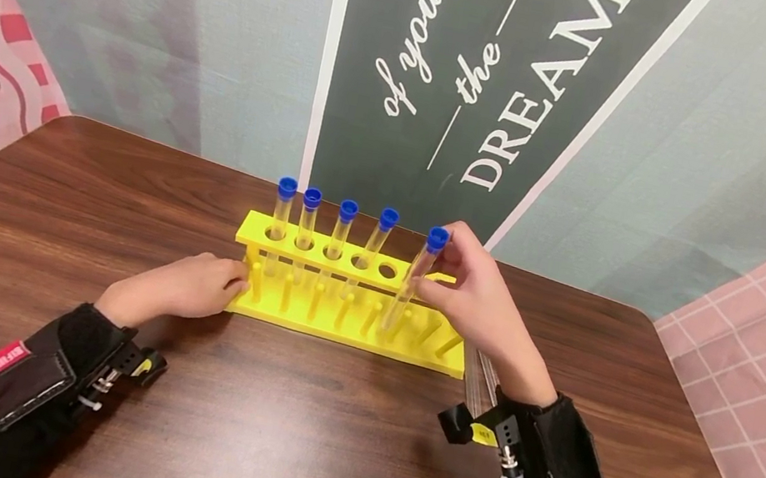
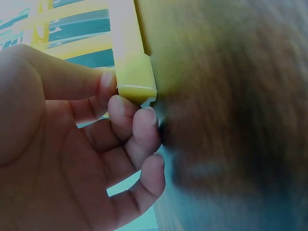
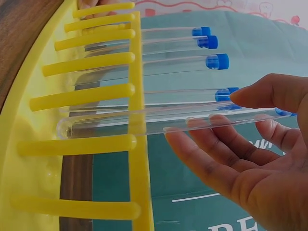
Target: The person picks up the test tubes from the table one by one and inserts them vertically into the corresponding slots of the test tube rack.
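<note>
A yellow test tube rack (image 1: pixel 344 334) stands on the table, its upper bar pierced with holes and a row of pegs (image 3: pixel 86 62) on its base. My left hand (image 1: pixel 203 287) pinches the rack's left end between thumb and fingers, as the left wrist view (image 2: pixel 120 110) shows. Between right-hand (image 1: pixel 476 293) thumb and fingers is a clear test tube (image 1: pixel 396 309) with a blue cap (image 1: pixel 438 238). It leans rightward at the top, and its lower end reaches below the upper bar among the pegs. Several blue-capped tubes (image 1: pixel 345 228) occupy holes further left. Just left of the held tube is a bare hole (image 1: pixel 388 271).
More clear tubes (image 1: pixel 474 385) lie on the wooden table (image 1: pixel 289 435) right of the rack, partly hidden by the right wrist. Behind the table hangs a cloth backdrop (image 1: pixel 256 40) with a dark lettered panel (image 1: pixel 395 165). Pink cloth borders both sides.
</note>
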`<state>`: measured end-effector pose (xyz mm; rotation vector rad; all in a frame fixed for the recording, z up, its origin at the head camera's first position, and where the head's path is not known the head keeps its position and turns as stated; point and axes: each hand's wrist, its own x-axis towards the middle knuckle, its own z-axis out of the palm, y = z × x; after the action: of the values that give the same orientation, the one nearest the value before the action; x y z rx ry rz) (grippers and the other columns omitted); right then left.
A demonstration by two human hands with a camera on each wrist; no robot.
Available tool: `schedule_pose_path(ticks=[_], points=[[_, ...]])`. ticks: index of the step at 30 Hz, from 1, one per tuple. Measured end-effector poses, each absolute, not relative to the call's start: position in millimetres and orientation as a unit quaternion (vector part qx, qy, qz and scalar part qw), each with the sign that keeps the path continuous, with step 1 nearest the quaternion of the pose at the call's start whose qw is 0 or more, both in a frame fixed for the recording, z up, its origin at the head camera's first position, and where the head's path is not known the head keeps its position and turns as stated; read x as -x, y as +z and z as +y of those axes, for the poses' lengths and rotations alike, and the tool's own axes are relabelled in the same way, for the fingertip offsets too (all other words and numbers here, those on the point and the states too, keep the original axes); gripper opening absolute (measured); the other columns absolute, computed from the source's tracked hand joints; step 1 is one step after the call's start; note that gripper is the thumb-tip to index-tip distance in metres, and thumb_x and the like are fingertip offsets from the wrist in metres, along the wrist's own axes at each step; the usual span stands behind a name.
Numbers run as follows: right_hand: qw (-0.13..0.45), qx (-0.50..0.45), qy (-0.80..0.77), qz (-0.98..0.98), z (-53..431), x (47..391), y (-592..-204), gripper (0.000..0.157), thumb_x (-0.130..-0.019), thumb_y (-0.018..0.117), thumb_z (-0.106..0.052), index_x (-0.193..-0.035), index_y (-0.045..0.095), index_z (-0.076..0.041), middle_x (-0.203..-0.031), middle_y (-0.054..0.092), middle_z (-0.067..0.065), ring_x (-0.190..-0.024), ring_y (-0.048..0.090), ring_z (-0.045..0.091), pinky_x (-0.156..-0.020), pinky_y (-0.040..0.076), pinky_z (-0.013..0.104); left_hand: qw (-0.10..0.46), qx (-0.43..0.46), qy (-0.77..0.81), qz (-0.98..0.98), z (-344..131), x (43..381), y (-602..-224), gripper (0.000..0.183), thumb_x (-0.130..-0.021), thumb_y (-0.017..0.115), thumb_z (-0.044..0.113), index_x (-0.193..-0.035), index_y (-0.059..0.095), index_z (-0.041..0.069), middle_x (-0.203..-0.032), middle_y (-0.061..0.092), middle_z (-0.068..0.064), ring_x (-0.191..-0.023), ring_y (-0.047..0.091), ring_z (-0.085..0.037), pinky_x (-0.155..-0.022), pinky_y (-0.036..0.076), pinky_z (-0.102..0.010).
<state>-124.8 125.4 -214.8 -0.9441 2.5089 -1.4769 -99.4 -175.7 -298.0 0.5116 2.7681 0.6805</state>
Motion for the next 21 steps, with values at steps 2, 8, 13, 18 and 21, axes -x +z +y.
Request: schedule_pose_path(ticks=[2,8,13,18,21], points=[[0.041,0.304,-0.483,0.820,124.7,126.2,-212.8,0.028,-0.079,0.058,0.013,-0.097,0.040,0.001,-0.084,0.054,0.015,-0.077,0.060,0.025,-0.067,0.050,0.029,0.121,-0.176,0.233,0.949,-175.9,99.2,-297.6,0.017,-0.094,0.045,0.010,-0.078,0.049,0.005,-0.061,0.037,-0.003,-0.052,0.036,-0.015,-0.051,0.031,-0.027],[0.043,0.303,-0.485,0.819,121.3,127.9,-203.8,0.028,-0.079,0.059,0.011,-0.097,0.041,0.001,-0.081,0.057,0.017,-0.076,0.061,0.028,-0.069,0.051,0.033,0.120,-0.175,0.231,0.949,-176.1,99.0,-297.5,0.018,-0.094,0.045,0.010,-0.077,0.048,0.006,-0.061,0.036,-0.003,-0.052,0.035,-0.015,-0.051,0.031,-0.027],[0.062,0.312,-0.495,0.808,119.9,128.4,-197.6,0.027,-0.080,0.059,0.012,-0.097,0.041,0.001,-0.080,0.058,0.018,-0.074,0.058,0.037,-0.069,0.050,0.044,0.116,-0.179,0.230,0.950,-176.4,99.6,-298.7,0.019,-0.094,0.044,0.009,-0.075,0.048,0.006,-0.060,0.036,-0.003,-0.052,0.035,-0.015,-0.051,0.031,-0.027],[0.069,0.305,-0.497,0.810,120.4,129.9,-194.9,0.026,-0.080,0.058,0.011,-0.097,0.041,0.000,-0.080,0.059,0.018,-0.072,0.057,0.036,-0.060,0.048,0.034,0.113,-0.182,0.229,0.950,-176.2,99.7,-299.4,0.019,-0.094,0.044,0.009,-0.075,0.047,0.006,-0.060,0.036,-0.003,-0.052,0.034,-0.015,-0.051,0.030,-0.027],[0.067,0.297,-0.496,0.813,120.4,130.5,-193.4,0.026,-0.080,0.057,0.011,-0.096,0.041,0.000,-0.081,0.059,0.018,-0.072,0.057,0.034,-0.053,0.043,0.029,0.114,-0.182,0.231,0.949,-176.2,99.5,-299.3,0.019,-0.094,0.044,0.009,-0.075,0.047,0.006,-0.060,0.036,-0.003,-0.051,0.034,-0.015,-0.051,0.030,-0.027]])
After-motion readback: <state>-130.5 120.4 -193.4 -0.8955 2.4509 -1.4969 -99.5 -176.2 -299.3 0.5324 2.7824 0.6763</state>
